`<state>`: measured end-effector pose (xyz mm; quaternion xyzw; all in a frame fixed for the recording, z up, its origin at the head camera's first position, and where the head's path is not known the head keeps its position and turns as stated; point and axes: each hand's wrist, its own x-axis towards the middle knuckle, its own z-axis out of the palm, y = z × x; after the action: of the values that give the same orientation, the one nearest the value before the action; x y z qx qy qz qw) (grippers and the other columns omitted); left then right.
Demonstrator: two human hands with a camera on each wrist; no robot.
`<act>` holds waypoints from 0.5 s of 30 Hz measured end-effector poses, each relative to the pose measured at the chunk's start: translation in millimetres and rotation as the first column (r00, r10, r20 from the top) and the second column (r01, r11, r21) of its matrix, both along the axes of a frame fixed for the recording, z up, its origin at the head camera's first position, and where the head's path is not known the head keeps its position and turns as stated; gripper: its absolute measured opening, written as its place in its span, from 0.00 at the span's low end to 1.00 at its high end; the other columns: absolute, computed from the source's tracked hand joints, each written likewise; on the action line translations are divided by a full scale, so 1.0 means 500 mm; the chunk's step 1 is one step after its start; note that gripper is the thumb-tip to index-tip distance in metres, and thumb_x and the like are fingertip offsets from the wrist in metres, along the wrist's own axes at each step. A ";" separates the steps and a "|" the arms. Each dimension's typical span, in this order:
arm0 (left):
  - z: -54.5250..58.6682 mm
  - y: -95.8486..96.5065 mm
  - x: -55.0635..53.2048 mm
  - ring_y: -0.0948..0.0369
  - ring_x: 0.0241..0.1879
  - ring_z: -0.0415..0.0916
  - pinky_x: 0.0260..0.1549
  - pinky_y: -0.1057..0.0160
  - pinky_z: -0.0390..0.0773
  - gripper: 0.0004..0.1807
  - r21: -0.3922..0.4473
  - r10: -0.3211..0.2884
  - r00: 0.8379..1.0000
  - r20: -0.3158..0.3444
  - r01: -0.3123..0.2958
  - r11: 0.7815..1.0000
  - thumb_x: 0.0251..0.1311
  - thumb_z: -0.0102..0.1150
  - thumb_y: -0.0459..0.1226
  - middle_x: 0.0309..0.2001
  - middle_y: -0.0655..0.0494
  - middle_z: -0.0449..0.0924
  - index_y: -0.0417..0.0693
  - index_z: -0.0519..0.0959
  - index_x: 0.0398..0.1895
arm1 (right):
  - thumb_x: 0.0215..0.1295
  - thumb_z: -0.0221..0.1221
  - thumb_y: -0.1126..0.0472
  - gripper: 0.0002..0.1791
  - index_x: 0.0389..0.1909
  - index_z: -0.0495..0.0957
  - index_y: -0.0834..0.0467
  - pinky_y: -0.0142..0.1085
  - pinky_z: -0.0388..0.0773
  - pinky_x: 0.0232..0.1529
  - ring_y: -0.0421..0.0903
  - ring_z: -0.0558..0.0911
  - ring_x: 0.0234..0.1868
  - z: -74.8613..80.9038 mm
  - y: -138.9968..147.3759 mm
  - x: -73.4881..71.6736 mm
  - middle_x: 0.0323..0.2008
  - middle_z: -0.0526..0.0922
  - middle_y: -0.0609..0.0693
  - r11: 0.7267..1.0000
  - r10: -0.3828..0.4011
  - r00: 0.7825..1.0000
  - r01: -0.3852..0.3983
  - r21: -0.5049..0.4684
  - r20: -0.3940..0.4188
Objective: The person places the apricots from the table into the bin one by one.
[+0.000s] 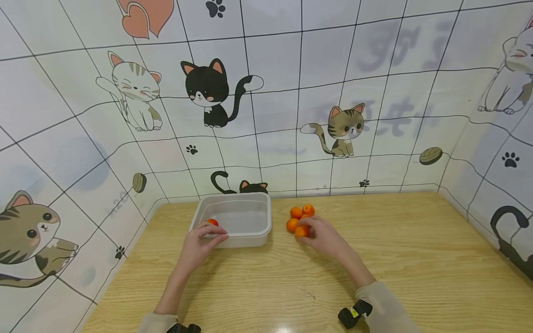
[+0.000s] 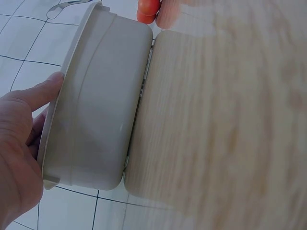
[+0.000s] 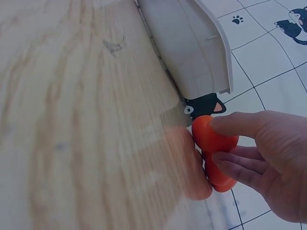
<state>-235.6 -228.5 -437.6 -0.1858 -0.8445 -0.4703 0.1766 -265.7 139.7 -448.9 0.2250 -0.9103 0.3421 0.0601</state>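
Observation:
A whitish plastic bin (image 1: 245,241) stands toward the back left of the table, with one orange-red fruit (image 1: 213,222) inside it. My left hand (image 1: 202,241) pinches the bin's front rim; in the left wrist view its thumb (image 2: 44,92) lies on the near side and the fingers are partly hidden behind. Right of the bin, several small mandarins (image 1: 293,225) sit in a cluster. My right hand (image 1: 323,235) grips the nearest mandarin (image 1: 301,231). The right wrist view shows the thumb on that mandarin (image 3: 207,136), with other fruit behind it partly covered by the fingers.
A light wooden table (image 1: 266,286) carries everything. Behind it and along both sides rises a white wall covering (image 1: 275,152) with grid lines and cartoon cats. Each sleeve cuff bears a black wrist device, such as the right one (image 1: 354,314).

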 end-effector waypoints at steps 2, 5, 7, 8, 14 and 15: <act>0.000 0.000 0.000 0.62 0.41 0.79 0.44 0.50 0.81 0.05 0.003 -0.001 1.000 0.002 0.001 1.000 0.55 0.75 0.35 0.36 0.64 0.84 0.54 0.88 0.32 | 0.59 0.72 0.64 0.19 0.51 0.82 0.58 0.38 0.76 0.38 0.43 0.75 0.35 0.004 -0.001 0.001 0.42 0.79 0.51 1.000 0.000 1.000 0.000 -0.011 -0.004; 0.000 0.001 0.000 0.61 0.41 0.79 0.44 0.47 0.80 0.05 0.005 -0.002 1.000 0.002 0.002 1.000 0.55 0.75 0.35 0.36 0.64 0.83 0.54 0.88 0.32 | 0.58 0.72 0.65 0.19 0.51 0.82 0.59 0.38 0.77 0.39 0.43 0.76 0.35 0.011 -0.002 0.004 0.44 0.79 0.52 1.000 -0.003 1.000 0.003 -0.028 -0.008; 0.000 0.001 0.000 0.61 0.41 0.79 0.44 0.47 0.80 0.05 0.006 -0.002 1.000 0.002 0.002 1.000 0.55 0.75 0.35 0.36 0.64 0.83 0.54 0.88 0.32 | 0.58 0.72 0.66 0.19 0.51 0.82 0.59 0.38 0.78 0.39 0.43 0.77 0.36 0.016 -0.003 0.005 0.45 0.80 0.53 0.999 -0.003 1.000 0.002 -0.041 -0.024; 0.000 0.001 0.000 0.61 0.41 0.79 0.44 0.47 0.80 0.05 0.006 -0.002 1.000 0.002 0.002 1.000 0.55 0.75 0.35 0.36 0.64 0.83 0.54 0.88 0.32 | 0.57 0.73 0.66 0.20 0.51 0.82 0.59 0.38 0.79 0.39 0.43 0.77 0.36 0.017 -0.003 0.004 0.46 0.80 0.53 0.999 -0.003 0.999 0.001 -0.049 -0.033; 0.001 0.002 0.000 0.62 0.41 0.79 0.43 0.51 0.80 0.05 0.000 0.005 1.000 -0.007 -0.005 1.000 0.54 0.76 0.35 0.36 0.65 0.84 0.54 0.88 0.31 | 0.56 0.73 0.68 0.20 0.50 0.82 0.60 0.36 0.80 0.38 0.44 0.78 0.35 0.025 -0.009 0.001 0.46 0.81 0.55 0.996 0.005 0.995 -0.014 -0.087 -0.097; 0.001 0.002 0.000 0.62 0.41 0.79 0.43 0.53 0.80 0.05 -0.002 0.007 1.000 -0.009 -0.007 1.000 0.54 0.76 0.35 0.36 0.65 0.84 0.54 0.88 0.31 | 0.56 0.73 0.68 0.20 0.50 0.82 0.60 0.36 0.79 0.38 0.44 0.78 0.35 0.027 -0.010 0.001 0.46 0.82 0.55 0.996 0.004 0.995 -0.013 -0.092 -0.104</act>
<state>-235.4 -227.6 -437.2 -0.1852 -0.8447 -0.4680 0.1819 -265.2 134.6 -435.3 0.2433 -0.8883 0.3718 0.1162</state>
